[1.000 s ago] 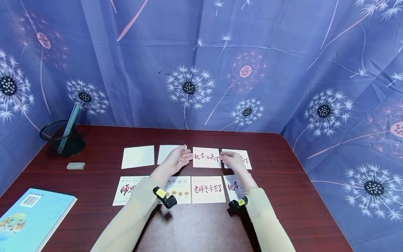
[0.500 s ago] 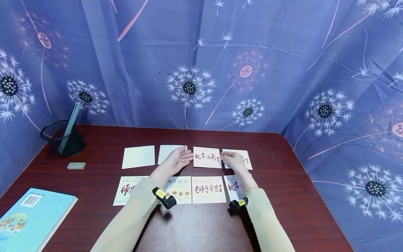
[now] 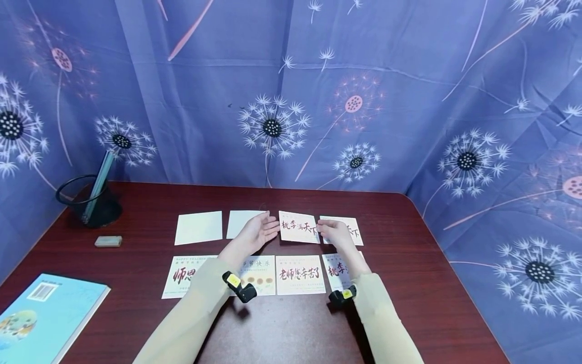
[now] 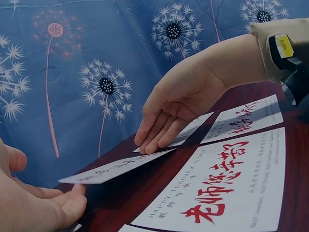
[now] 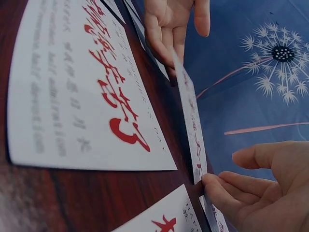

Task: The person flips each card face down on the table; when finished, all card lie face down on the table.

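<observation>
A white card with red brush-style characters (image 3: 298, 227) lies between my two hands in the back row. My left hand (image 3: 252, 232) has its fingertips at the card's left end, its thumb apart from the card. At the right end, the fingertips of my right hand (image 3: 338, 235) touch the edge, with the thumb clear of it in the right wrist view. Seen from the left wrist, the card (image 4: 118, 166) tilts, its near end raised off the table. Partly under the right hand is a similar card (image 3: 353, 226); the left hand covers part of a blank card (image 3: 238, 221).
Another blank card (image 3: 198, 228) lies at the back left. The front row holds several printed cards, including one with red lettering (image 3: 300, 283). Leftward on the dark red table (image 3: 291, 333) are a pen holder (image 3: 105, 210), an eraser (image 3: 108, 241) and a blue book (image 3: 68, 298).
The card between my hands has tilted slightly, its left end rising. Both hands stay in nearly the same place.
</observation>
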The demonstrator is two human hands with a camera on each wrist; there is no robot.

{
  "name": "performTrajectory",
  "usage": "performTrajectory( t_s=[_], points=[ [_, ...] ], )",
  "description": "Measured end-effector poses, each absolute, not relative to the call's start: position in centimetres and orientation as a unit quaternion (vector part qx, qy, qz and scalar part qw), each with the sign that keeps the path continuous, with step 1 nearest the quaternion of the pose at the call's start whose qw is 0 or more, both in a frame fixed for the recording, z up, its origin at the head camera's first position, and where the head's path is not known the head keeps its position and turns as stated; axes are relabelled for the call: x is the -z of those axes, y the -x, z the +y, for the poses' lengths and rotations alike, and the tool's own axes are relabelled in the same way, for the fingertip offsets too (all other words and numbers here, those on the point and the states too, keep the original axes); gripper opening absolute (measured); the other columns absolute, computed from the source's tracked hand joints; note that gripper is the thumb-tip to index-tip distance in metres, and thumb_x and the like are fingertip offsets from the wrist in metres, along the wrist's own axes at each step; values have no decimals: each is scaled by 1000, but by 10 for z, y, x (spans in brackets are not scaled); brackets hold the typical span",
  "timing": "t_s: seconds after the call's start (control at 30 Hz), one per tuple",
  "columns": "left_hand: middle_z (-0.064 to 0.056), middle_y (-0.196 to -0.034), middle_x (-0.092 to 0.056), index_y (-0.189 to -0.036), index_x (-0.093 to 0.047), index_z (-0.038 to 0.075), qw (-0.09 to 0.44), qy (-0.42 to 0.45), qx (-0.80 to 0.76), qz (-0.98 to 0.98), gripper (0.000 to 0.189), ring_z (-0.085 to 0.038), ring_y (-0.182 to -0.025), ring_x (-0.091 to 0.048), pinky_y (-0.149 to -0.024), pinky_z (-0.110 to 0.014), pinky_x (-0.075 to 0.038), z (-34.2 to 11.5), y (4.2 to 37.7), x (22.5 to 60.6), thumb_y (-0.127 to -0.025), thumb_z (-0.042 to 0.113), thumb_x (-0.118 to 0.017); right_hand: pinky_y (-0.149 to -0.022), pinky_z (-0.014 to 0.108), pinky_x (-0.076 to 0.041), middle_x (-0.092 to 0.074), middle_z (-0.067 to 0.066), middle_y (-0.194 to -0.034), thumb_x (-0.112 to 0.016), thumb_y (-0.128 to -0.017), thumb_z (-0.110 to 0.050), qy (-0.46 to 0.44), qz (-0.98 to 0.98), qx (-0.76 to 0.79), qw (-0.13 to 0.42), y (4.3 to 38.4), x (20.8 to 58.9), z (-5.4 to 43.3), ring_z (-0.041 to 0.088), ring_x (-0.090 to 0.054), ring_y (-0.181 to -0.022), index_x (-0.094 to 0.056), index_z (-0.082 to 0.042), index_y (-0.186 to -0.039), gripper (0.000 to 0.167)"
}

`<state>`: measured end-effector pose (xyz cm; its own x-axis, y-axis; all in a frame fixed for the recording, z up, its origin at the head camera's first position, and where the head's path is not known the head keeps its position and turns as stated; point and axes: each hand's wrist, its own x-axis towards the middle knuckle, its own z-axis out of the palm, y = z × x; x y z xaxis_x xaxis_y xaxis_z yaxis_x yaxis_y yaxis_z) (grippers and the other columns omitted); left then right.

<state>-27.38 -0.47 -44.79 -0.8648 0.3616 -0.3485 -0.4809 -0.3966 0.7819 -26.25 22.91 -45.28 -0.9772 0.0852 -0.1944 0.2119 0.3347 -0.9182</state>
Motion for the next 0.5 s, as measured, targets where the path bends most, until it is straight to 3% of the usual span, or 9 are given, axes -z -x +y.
performTrajectory(
  t_s=[0.5],
  points=[
    [-35,-157,-13,-150,-11,-15,271,47,-835,476,60,-45,-147,-15,-123,-49,-15,10,274,455,-107,25,-24,-110,47,-42,-57,27,-134,-57,-96,-15,-99,815,568,65,260,452,224,39,-54,-126,-55,6,-133,42]
  ],
)
